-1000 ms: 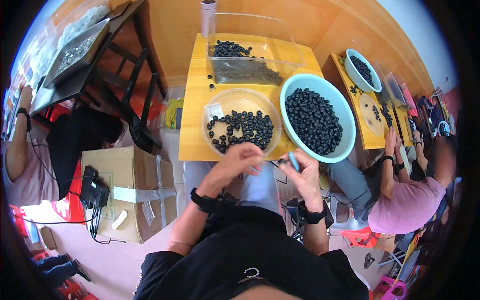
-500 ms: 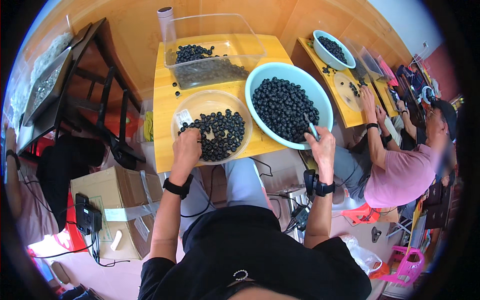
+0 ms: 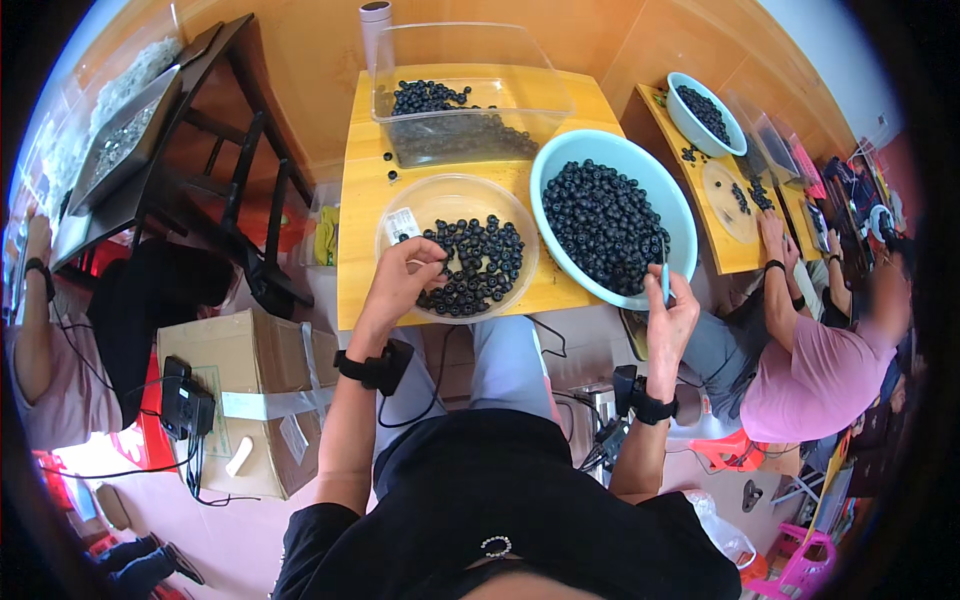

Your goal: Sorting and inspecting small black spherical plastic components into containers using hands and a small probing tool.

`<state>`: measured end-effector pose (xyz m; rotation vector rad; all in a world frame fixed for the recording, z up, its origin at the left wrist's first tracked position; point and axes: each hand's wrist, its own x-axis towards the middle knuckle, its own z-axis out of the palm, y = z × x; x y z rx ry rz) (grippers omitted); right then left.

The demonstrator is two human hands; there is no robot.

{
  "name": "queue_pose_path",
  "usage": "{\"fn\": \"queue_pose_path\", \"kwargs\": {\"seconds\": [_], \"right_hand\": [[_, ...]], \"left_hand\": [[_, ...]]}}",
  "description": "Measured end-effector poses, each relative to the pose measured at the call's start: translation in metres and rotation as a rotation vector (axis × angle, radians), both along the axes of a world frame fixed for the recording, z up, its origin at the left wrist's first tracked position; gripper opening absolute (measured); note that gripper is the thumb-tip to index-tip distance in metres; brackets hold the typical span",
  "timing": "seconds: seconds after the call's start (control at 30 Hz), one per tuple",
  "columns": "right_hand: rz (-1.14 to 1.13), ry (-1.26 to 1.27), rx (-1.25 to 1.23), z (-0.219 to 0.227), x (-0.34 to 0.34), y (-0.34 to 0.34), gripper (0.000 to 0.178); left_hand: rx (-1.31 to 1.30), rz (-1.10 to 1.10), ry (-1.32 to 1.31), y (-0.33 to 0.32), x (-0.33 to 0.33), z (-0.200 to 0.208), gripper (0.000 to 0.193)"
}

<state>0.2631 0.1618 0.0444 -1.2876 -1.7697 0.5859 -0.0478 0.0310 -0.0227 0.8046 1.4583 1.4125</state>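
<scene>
A round clear plastic lid (image 3: 395, 215) lies on the table, bearing loose blueberries (image 3: 475, 262) and a white label. Thumb and fingers of my left hand (image 3: 405, 275) are pinched around a blueberry at the left edge of this pile. One more blueberry (image 3: 403, 238) rests by the label. To the right, a pale blue basin (image 3: 683, 225) is heaped with blueberries (image 3: 605, 220). My right hand (image 3: 675, 312) is closed on a slim tool with a light blue handle (image 3: 665, 285) at the basin's near right rim; the tool's tip is hard to make out.
Behind the lid stands a clear rectangular bin (image 3: 470, 130) with blueberries, beside a pink flask (image 3: 376, 35). A co-worker in a pink shirt (image 3: 810, 375) sits at another yellow table on the right. A cardboard box (image 3: 240, 350) stands on the floor at left.
My view has shifted, moving the scene rightward. My left hand has lifted slightly from the pile, and a blueberry now shows by the label. The tool in my right hand has turned more upright.
</scene>
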Motion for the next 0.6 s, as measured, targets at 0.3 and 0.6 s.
{"fn": "queue_pose_path", "kwargs": {"seconds": [0.3,0.6], "right_hand": [[0.375,0.023,-0.088,-0.011,-0.066,-0.048,0.015],[0.643,-0.047,-0.067,0.008,-0.086,-0.069,0.021]], "left_hand": [[0.336,-0.140,-0.761,-0.016,0.032,0.021,0.024],[0.351,-0.163,-0.798,-0.015,0.046,0.024,0.022]]}}
